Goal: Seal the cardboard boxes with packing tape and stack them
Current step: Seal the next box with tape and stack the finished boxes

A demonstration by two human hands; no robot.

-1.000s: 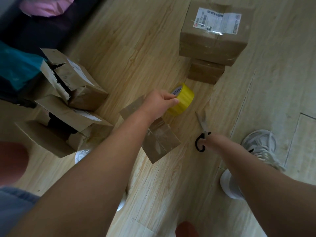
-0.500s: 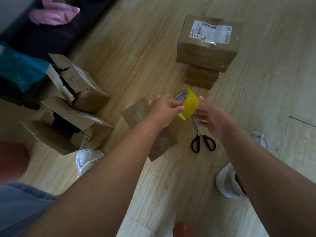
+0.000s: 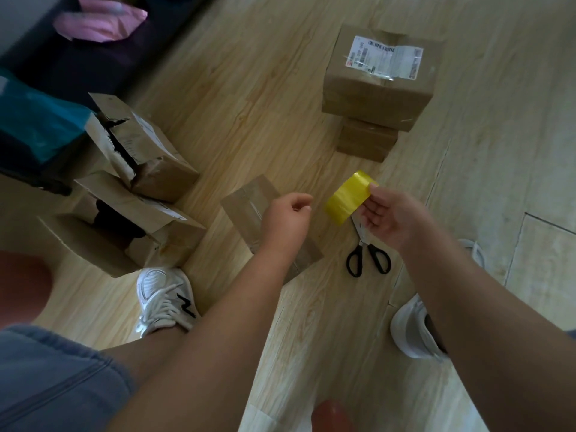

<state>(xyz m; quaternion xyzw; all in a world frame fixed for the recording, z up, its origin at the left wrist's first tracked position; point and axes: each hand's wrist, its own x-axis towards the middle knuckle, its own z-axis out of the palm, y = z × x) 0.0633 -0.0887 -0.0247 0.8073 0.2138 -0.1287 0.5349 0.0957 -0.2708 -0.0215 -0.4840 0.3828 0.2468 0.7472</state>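
Right hand (image 3: 389,216) gripped the yellow tape roll (image 3: 350,198) by its edge, up above the scissors (image 3: 367,257) lying on the floor (image 3: 249,88). Left hand (image 3: 285,216) hovered just left of the roll with fingers loosely curled; whether it pinched a tape end, couldn't tell. Far right, a stack was up: the labelled box (image 3: 378,88) closed and sitting on the smaller box (image 3: 366,141), so that part looked done. In the middle, under the left wrist, the middle box (image 3: 249,207) lay shut with shiny strips across it, seam fully sealed or not, unclear. On the left, the far torn box (image 3: 146,151) and the near torn box (image 3: 124,238) gaped open, flaps up. My call: those two awaited taping and stacking, roughly half the job left
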